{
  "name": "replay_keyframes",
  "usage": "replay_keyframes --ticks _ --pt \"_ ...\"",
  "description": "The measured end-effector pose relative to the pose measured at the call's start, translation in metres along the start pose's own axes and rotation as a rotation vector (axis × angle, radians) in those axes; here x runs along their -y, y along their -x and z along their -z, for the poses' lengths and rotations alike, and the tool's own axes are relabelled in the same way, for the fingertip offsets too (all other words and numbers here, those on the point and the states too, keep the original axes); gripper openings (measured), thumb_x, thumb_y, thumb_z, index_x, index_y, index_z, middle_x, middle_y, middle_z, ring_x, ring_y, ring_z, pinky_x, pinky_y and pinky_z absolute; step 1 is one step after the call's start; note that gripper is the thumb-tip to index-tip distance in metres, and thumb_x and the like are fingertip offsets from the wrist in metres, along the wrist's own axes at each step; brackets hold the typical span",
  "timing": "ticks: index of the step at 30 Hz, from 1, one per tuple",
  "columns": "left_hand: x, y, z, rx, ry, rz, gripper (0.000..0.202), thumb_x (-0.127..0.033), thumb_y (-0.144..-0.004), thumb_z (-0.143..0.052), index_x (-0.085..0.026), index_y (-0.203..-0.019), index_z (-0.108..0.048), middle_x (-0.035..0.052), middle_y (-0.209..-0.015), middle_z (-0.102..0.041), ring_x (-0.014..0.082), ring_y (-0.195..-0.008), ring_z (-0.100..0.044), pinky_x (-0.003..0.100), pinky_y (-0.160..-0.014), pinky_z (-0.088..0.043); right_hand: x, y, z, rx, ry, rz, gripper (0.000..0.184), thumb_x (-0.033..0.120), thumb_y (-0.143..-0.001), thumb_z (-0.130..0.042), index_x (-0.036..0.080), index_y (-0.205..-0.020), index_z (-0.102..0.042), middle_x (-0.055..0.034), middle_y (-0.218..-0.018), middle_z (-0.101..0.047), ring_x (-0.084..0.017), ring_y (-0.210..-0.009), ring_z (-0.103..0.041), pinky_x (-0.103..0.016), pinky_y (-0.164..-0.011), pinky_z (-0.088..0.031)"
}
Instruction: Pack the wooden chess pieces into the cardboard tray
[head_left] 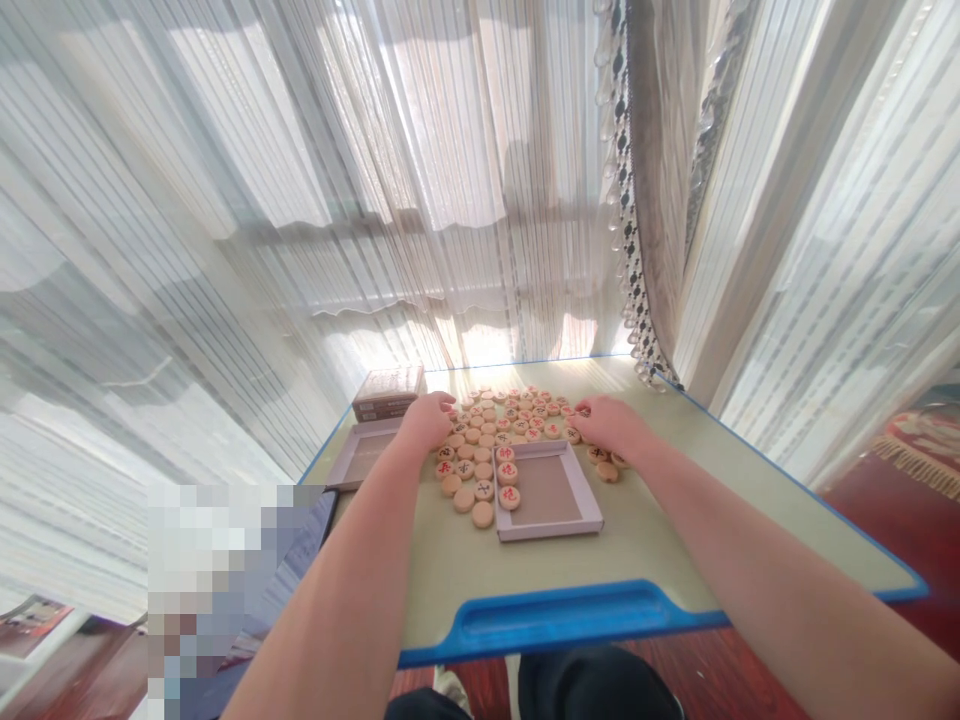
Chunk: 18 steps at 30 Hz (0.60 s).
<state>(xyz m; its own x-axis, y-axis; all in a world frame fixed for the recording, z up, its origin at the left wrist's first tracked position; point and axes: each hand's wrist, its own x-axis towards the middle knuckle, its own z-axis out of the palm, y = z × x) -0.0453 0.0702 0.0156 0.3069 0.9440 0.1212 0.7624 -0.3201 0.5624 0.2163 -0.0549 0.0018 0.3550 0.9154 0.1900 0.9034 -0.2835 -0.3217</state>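
Note:
Many round wooden Chinese chess pieces [487, 428] lie spread over a pale green tabletop, some marked in red or black characters, others blank side up. At the left edge of the spread is my left hand [430, 420], its fingers apart and reaching toward the pieces. My right hand [611, 422] rests at the right edge, fingers loosely spread at the nearest pieces; its palm side is hidden. Between my forearms sits a shallow box tray [551, 490], with a column of 3 red-marked pieces [508, 474] along its left wall. A few pieces [606, 470] lie under and below my right hand.
A second shallow box part [360, 450] lies left of my left forearm, in front of a brown box [390, 388]. A dark-edged device [319, 530] stands at the table's left side. The table [675, 560] has a blue rim; sheer curtains [450, 200] hang behind it.

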Motion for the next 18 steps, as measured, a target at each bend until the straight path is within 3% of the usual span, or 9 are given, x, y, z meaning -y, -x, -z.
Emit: replay_keyframes --ticks 6,9,11,15,18 --pt "-0.024 0.019 -0.001 -0.008 -0.241 -0.111 0.040 -0.010 -0.070 -0.050 -0.017 -0.107 -0.063 0.0080 -0.107 -0.066 0.0205 -0.097 -0.060 0.025 -0.081 -0.046 0.009 0.002 0.001 0.010 -0.027 0.054 0.036 0.034 -0.075 -0.049 0.016 -0.100 -0.067 -0.0121 -0.102 -0.067 -0.027 -0.096 -0.060 -0.033 -0.077 -0.045" --pt "-0.042 0.033 -0.005 -0.015 -0.339 -0.250 0.037 -0.019 -0.077 -0.047 -0.021 -0.111 -0.062 0.0068 -0.113 -0.063 0.0220 -0.104 -0.056 0.027 -0.088 -0.043 0.012 0.003 0.002 0.027 -0.056 0.063 0.032 0.036 -0.075 -0.050 0.018 -0.092 -0.069 -0.0107 -0.095 -0.068 -0.027 -0.092 -0.061 -0.031 -0.071 -0.045" --pt "-0.050 0.039 -0.008 0.041 -0.352 -0.342 0.036 -0.023 -0.079 -0.047 -0.024 -0.113 -0.061 0.0055 -0.113 -0.063 0.0216 -0.105 -0.056 0.028 -0.089 -0.042 0.013 0.003 0.003 0.038 -0.069 0.054 0.030 0.035 -0.076 -0.050 0.017 -0.088 -0.070 -0.0106 -0.090 -0.069 -0.026 -0.088 -0.061 -0.030 -0.069 -0.044" --pt "-0.051 0.039 -0.011 0.157 -0.389 -0.450 0.029 -0.025 -0.082 -0.044 -0.026 -0.098 -0.069 0.0037 -0.102 -0.067 0.0191 -0.094 -0.059 0.026 -0.082 -0.045 0.015 0.004 0.006 0.024 -0.114 0.029 0.029 0.027 -0.075 -0.049 0.017 -0.092 -0.070 -0.0087 -0.088 -0.070 -0.023 -0.084 -0.062 -0.028 -0.069 -0.042" --pt "-0.048 0.036 -0.011 0.144 -0.406 -0.495 0.030 -0.022 -0.082 -0.043 -0.026 -0.097 -0.069 0.0034 -0.102 -0.066 0.0178 -0.091 -0.059 0.025 -0.082 -0.045 0.013 0.005 0.010 0.031 -0.149 0.010 0.031 0.023 -0.074 -0.048 0.020 -0.096 -0.070 -0.0059 -0.084 -0.070 -0.018 -0.073 -0.062 -0.025 -0.068 -0.042"
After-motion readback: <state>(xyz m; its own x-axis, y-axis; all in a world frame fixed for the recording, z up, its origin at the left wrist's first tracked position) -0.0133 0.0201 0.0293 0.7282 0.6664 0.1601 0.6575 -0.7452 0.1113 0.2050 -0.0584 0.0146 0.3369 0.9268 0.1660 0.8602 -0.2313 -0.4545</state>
